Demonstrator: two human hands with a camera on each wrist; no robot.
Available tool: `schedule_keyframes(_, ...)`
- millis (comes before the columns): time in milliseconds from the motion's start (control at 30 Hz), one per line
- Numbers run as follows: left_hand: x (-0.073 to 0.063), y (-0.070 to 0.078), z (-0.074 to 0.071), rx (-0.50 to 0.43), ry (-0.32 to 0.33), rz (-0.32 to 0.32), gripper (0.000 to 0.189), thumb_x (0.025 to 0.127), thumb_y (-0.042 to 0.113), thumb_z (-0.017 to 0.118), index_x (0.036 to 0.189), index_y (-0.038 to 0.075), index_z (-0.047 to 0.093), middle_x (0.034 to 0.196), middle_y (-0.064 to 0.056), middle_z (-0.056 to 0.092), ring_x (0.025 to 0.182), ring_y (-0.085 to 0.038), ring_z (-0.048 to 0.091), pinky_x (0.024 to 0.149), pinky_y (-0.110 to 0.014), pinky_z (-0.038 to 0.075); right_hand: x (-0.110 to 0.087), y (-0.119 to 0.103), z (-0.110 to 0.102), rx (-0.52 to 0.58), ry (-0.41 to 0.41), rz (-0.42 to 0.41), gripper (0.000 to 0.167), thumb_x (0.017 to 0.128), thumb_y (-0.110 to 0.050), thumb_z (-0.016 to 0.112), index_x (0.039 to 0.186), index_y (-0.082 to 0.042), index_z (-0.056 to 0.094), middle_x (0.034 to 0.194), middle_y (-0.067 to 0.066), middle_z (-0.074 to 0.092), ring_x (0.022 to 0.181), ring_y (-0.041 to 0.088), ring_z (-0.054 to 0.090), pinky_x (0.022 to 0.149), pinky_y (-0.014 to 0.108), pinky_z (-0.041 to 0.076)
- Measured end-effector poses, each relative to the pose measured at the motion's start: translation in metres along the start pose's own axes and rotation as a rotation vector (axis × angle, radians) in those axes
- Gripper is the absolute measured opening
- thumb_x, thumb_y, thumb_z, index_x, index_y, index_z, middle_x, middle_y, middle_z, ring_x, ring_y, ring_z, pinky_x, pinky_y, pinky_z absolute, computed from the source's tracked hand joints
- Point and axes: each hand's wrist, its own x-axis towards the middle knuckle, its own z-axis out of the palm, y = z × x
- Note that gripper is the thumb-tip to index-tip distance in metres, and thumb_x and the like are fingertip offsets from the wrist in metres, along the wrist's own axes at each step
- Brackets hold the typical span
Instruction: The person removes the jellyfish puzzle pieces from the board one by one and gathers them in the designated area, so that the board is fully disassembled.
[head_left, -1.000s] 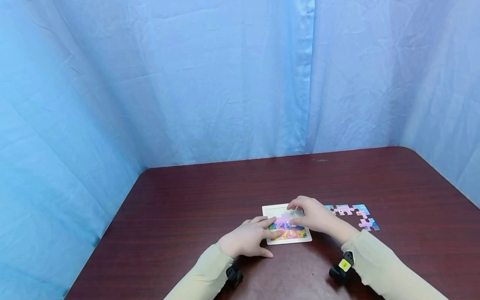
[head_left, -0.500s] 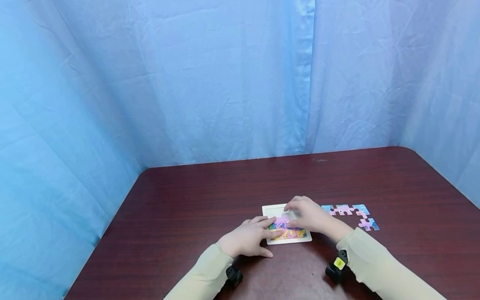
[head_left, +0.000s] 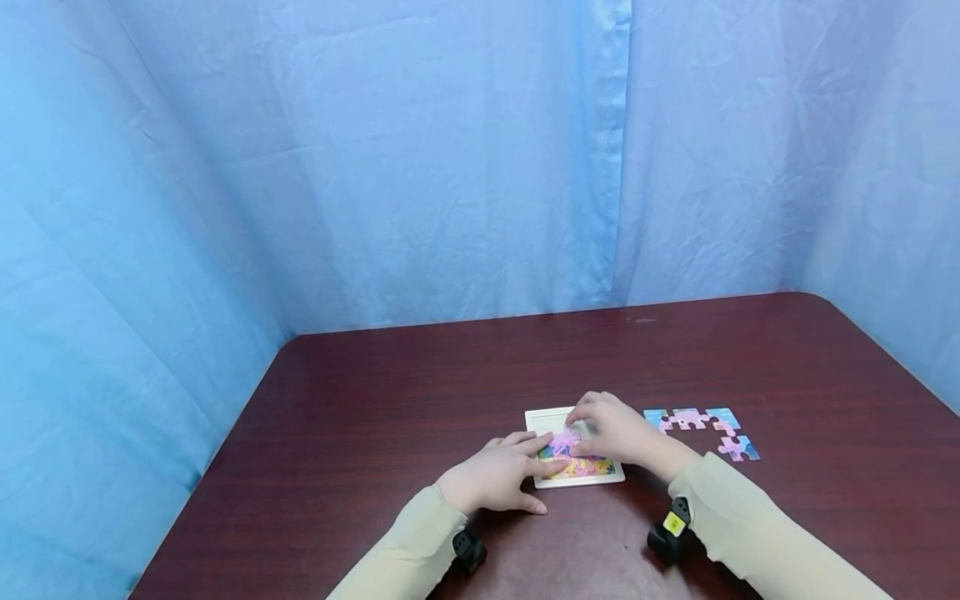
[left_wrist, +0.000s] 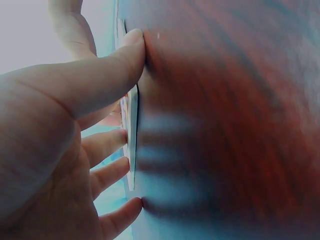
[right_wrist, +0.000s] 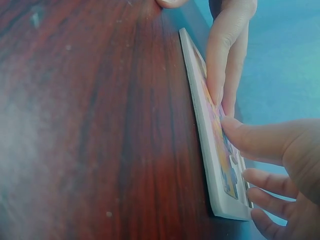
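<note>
i saw the left hand spread across the puzzle in its frame; i couldn't tell whether the right hand, bent over it, gripped anything. light, even pressing seemed best.

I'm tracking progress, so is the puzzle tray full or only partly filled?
Partly filled. The tray shows bare floor at its far side, picture pieces lie in its near part, and loose pieces lie on the table.

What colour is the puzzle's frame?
White. The frame shows best in the right wrist view, close up.
</note>
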Motion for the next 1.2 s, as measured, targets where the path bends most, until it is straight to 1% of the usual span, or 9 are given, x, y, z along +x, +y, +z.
schedule_keyframes(233,0.0023,-0.0018,0.0008,0.014,0.006,-0.001,0.061,0.082,0.046,0.069,0.138,0.037,0.048,0.154,0.003,0.031,0.138,-0.021,0.033,0.105,-0.044,0.036,0.0019,0.0001,0.0007,-0.014,0.009,0.0,0.023,0.074,-0.023,0.08,0.093,-0.013,0.073,0.099,0.006,0.062,0.096,0.028,0.056,0.085,0.046,0.048)
schedule_keyframes(500,0.0018,-0.0023,0.0008,0.007,0.002,0.002,0.06,0.082,0.045,0.069,0.138,0.037,0.048,0.154,0.002,0.03,0.139,-0.021,0.033,0.105,-0.043,0.036,0.0043,-0.0008,0.0033,-0.008,-0.004,0.032,0.023,0.074,-0.022,0.08,0.094,-0.013,0.073,0.1,0.006,0.062,0.097,0.027,0.055,0.086,0.045,0.048)
schedule_keyframes(800,0.0014,-0.0011,0.0006,-0.002,-0.003,-0.004,0.06,0.082,0.045,0.069,0.138,0.037,0.048,0.154,0.002,0.031,0.138,-0.021,0.033,0.106,-0.043,0.035,0.0068,-0.0008,0.0051,-0.001,-0.019,0.045,0.02,0.074,-0.018,0.08,0.091,-0.012,0.071,0.101,0.006,0.061,0.099,0.028,0.054,0.087,0.046,0.047)
schedule_keyframes(1033,0.0014,-0.0004,0.0014,-0.003,-0.003,-0.009,0.061,0.082,0.045,0.069,0.138,0.037,0.047,0.154,0.002,0.031,0.139,-0.021,0.033,0.106,-0.043,0.035,0.0074,-0.0023,0.0065,0.026,-0.026,0.09,0.02,0.074,-0.017,0.081,0.09,-0.013,0.069,0.103,0.006,0.062,0.101,0.026,0.054,0.09,0.045,0.047)
schedule_keyframes(1200,0.0014,-0.0004,0.0018,-0.005,-0.006,-0.006,0.061,0.082,0.045,0.069,0.138,0.037,0.047,0.154,0.002,0.03,0.139,-0.021,0.032,0.106,-0.042,0.035,0.0065,-0.0016,0.0065,0.028,-0.02,0.079,0.021,0.073,-0.016,0.081,0.089,-0.013,0.068,0.101,0.006,0.063,0.099,0.026,0.053,0.088,0.045,0.047)
